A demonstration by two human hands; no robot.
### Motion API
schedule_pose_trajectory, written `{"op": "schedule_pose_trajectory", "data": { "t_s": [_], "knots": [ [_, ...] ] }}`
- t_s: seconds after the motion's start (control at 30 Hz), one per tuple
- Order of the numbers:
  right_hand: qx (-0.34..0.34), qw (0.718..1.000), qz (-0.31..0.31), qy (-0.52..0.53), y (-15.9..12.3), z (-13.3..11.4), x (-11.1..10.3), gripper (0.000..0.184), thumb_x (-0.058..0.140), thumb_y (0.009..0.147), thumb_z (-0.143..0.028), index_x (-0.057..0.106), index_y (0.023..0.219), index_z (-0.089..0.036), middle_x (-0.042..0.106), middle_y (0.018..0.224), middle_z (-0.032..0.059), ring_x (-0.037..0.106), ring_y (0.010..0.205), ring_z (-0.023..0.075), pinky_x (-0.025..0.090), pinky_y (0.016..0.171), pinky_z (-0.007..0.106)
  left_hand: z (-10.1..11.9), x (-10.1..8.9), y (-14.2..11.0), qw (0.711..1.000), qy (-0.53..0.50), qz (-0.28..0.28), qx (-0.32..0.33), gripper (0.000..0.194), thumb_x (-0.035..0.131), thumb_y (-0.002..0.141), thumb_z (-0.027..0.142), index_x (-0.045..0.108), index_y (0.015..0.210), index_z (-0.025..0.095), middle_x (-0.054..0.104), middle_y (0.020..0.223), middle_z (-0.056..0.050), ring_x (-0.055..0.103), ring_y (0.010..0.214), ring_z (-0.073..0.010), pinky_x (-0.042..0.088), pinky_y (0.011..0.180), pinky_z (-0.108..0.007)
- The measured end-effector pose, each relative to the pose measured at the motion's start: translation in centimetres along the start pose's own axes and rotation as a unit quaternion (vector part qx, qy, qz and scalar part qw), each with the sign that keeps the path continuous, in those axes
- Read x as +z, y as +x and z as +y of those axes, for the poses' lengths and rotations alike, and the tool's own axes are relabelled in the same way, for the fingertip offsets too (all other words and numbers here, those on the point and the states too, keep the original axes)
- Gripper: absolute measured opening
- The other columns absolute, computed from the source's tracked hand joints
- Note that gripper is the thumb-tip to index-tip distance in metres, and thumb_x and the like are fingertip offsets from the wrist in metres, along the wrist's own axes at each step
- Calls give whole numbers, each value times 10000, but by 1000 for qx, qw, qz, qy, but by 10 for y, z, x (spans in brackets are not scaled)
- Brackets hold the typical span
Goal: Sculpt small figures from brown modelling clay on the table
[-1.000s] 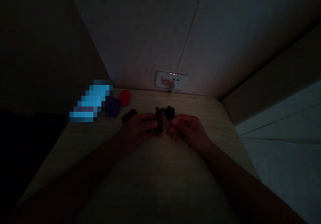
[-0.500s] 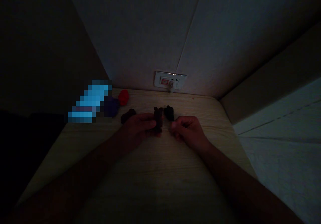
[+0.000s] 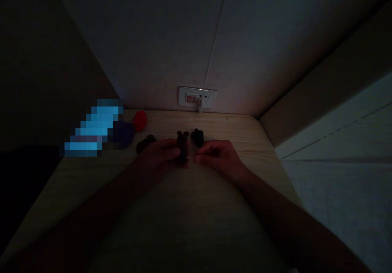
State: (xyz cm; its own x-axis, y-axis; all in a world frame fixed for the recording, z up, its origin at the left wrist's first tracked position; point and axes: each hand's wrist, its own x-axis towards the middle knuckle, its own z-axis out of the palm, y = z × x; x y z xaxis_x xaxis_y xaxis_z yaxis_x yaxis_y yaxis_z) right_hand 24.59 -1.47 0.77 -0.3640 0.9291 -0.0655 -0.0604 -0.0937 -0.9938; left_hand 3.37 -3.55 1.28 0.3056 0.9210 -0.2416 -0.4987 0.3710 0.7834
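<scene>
My left hand point(image 3: 159, 154) is closed round a small dark brown figure with two round ears point(image 3: 183, 146), which looks like a bear shaped from modelling clay. The figure is upright, its ears at the far end. To its right, my right hand point(image 3: 222, 158) has thumb and forefinger pinched together, tips close to the figure's side; anything between them is too small and dark to make out. A black lump point(image 3: 197, 137), seemingly clay, lies just beyond the right fingers. Behind the left knuckles a dark brown lump point(image 3: 145, 143) is partly covered.
On the wooden tabletop point(image 3: 183, 220), a red lump point(image 3: 140, 120) and a purple lump point(image 3: 123, 133) lie at the back left. Beside them glows a blurred-out blue screen point(image 3: 94, 128). A wall socket point(image 3: 197, 97) with a plug sits above the back edge. The light is dim.
The whole scene has slid left as my head turned right. My right fingertips have pinched together and come slightly nearer the figure. The left hand keeps its hold.
</scene>
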Motion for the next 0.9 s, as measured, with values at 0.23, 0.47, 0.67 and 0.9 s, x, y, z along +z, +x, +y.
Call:
{"op": "schedule_pose_trajectory", "data": {
  "t_s": [0.23, 0.47, 0.67, 0.9],
  "knots": [
    [33, 998, -35, 41, 3, 2, 4, 419, 841, 737, -574, 703, 728, -178, 655, 555, -39, 553, 428, 77, 460, 427, 195, 1, -5, -1, 999, 22, 24, 7, 151, 812, 760, 184, 832, 908, 162, 784, 864, -66, 696, 756, -191, 603, 686, -292],
    [-27, 994, -63, 80, 8, 7, 1, 321, 803, 827, -445, 780, 1023, -191, 791, 958, 39, 738, 806, 137, 616, 809, 304, 4, -3, -2, 999, 24, 32, 2, 118, 804, 756, 170, 829, 872, 173, 790, 886, -59, 698, 765, -196, 605, 692, -302],
    [27, 995, -57, 77, 6, 6, 5, 383, 916, 672, -480, 718, 771, -168, 702, 633, -23, 632, 517, 102, 527, 498, 217, 4, -2, -3, 997, 42, 57, -5, 108, 789, 759, 174, 828, 858, 192, 794, 882, -54, 683, 776, -193, 596, 690, -291],
    [-20, 997, -43, 57, 10, 7, 2, 292, 810, 810, -459, 793, 938, -197, 749, 772, -7, 673, 675, 107, 568, 685, 244, 6, 0, -3, 996, 45, 73, -13, 112, 738, 784, 131, 811, 850, 186, 780, 853, -51, 673, 770, -189, 588, 710, -298]
  ]
}}
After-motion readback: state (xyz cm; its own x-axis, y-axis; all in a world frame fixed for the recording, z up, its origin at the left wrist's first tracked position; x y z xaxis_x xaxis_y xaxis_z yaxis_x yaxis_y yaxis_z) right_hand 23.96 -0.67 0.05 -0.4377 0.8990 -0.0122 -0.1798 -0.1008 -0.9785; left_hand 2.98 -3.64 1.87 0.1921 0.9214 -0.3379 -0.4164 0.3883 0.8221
